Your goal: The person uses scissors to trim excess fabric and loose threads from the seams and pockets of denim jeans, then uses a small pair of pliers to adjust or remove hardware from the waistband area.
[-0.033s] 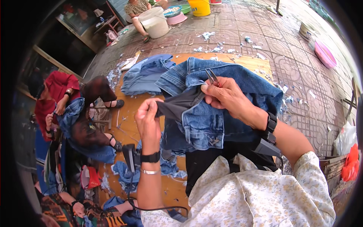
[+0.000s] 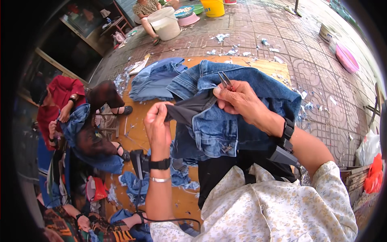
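A blue denim garment, apparently jeans, lies over my lap and the board in front of me. My left hand is closed in a pinch on the corner of its dark grey pocket lining, pulling the cloth taut to the left. My right hand grips the denim edge where the lining meets it, thumb on top. Tucked in the same hand are small thread snips, their two metal points sticking up past the fingers. The fingers under the cloth are partly hidden.
Folded jeans lie on the wooden board at the far left. Denim scraps and lint are scattered around. A person in red works on denim at left; another person's hand shows lower left. A cable runs by my left arm.
Very little differs. The hanging denim below the lining has shifted slightly up and left, and my right hand has moved slightly with it. Both grips stay the same.
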Action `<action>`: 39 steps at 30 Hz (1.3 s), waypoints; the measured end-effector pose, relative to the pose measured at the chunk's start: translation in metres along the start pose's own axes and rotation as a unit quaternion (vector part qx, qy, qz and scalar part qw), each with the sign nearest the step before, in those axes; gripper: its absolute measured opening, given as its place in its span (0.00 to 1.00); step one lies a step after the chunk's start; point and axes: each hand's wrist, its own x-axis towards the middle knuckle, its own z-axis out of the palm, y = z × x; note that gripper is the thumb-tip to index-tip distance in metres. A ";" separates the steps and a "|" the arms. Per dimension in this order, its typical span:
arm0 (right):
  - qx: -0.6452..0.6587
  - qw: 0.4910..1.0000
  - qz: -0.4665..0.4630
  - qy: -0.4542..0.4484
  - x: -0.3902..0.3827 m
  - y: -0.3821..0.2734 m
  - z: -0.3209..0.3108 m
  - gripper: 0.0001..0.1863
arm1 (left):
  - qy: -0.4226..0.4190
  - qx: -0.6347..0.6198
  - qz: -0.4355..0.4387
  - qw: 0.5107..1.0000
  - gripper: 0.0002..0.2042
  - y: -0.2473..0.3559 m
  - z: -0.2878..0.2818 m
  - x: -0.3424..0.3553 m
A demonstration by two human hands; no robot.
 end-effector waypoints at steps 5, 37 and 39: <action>0.041 0.999 0.022 -0.004 0.010 0.013 0.002 0.09 | 0.077 0.324 0.097 0.938 0.05 -0.024 -0.026 0.002; -0.160 0.972 -0.134 -0.105 -0.094 0.022 -0.022 0.07 | 0.021 -0.255 -0.231 0.939 0.02 -0.015 0.090 -0.158; -0.179 0.963 -0.167 -0.114 -0.096 0.017 -0.024 0.07 | 0.019 -0.241 -0.212 0.947 0.03 -0.014 0.092 -0.155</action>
